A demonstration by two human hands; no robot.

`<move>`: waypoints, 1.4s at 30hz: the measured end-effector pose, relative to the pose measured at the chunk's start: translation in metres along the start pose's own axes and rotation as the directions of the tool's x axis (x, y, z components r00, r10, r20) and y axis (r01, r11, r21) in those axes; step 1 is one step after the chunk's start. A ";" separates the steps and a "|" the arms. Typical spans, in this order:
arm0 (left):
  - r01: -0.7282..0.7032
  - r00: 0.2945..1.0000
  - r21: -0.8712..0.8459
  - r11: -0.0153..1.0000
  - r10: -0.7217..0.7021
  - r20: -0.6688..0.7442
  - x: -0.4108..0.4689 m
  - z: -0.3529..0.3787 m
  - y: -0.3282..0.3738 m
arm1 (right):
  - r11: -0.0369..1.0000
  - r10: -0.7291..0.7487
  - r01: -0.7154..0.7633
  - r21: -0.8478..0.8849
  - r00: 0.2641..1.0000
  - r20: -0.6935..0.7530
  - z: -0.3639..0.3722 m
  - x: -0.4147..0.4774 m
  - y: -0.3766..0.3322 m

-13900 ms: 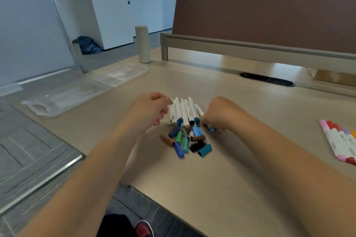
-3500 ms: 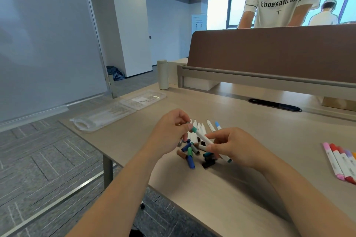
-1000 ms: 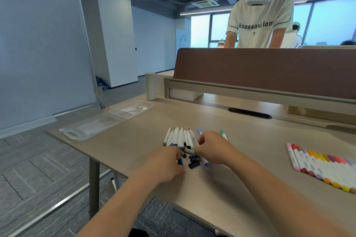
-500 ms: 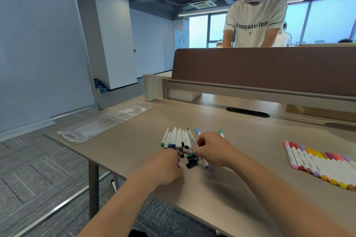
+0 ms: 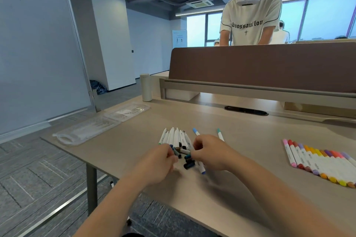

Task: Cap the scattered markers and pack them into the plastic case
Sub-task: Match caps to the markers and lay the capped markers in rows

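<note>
Several uncapped white markers [image 5: 174, 137] lie fanned on the desk just beyond my hands. Loose dark and blue caps [image 5: 188, 164] sit between my hands. My left hand [image 5: 159, 162] has its fingers curled, and the fingertips pinch a small teal-grey cap [image 5: 176, 153] at the edge of the pile. My right hand [image 5: 211, 153] is curled round a white marker with blue ends [image 5: 201, 168] that runs under it. A teal-capped marker [image 5: 219, 134] lies apart behind that hand. The clear plastic case [image 5: 86, 131] lies open at the desk's far left.
A row of capped markers in pink, red, orange and yellow [image 5: 317, 159] lies at the right. A white bottle [image 5: 146, 87] stands at the back left beside the brown desk divider [image 5: 260, 65]. A person stands behind the divider. The desk's edge [image 5: 63, 147] is near the case.
My left hand has slid a little forward into the caps and closed its fingertips on one. My right hand stays on the blue marker, hardly moved.
</note>
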State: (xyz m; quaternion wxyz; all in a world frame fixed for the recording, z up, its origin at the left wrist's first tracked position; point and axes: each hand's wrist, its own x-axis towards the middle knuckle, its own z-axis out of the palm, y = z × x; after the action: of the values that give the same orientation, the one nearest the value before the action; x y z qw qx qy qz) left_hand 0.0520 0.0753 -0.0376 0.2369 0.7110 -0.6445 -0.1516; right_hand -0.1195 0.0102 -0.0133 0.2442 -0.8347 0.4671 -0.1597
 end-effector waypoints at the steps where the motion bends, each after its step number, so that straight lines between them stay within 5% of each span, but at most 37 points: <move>1: 0.003 1.000 -0.142 0.990 -0.008 -0.030 0.000 -0.001 -0.001 | 1.000 -0.008 0.008 -0.006 1.000 0.008 0.000 0.000 0.001; 4: -0.008 0.996 -0.480 0.877 -0.035 -0.079 0.005 -0.003 -0.006 | 0.998 -0.044 0.046 -0.045 0.998 0.042 0.000 -0.002 0.003; 9: -0.024 0.988 -0.706 0.708 -0.090 -0.124 0.014 -0.002 -0.014 | 0.996 -0.080 0.082 -0.023 0.993 0.088 0.000 -0.008 0.005; 23: -0.073 0.994 -0.569 0.819 0.013 -0.110 0.010 -0.004 -0.004 | 0.995 -0.100 0.101 0.000 0.987 0.128 -0.003 -0.014 0.004; 34: -0.155 0.919 -0.667 0.729 -0.141 -0.368 0.011 0.009 0.020 | 0.993 -0.116 0.116 -0.012 0.993 -0.012 -0.006 -0.010 -0.005; 42: -0.100 0.947 -0.693 0.714 -0.145 -0.285 0.023 0.006 0.030 | 1.000 -0.008 0.010 0.024 0.998 -0.059 -0.016 0.001 0.004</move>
State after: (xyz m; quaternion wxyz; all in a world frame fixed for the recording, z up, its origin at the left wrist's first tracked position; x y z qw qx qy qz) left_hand 0.0262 0.0501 -0.0244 0.5868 0.5911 -0.4832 -0.2696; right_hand -0.1294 0.0034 -0.0021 0.2398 -0.8286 0.4684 -0.1911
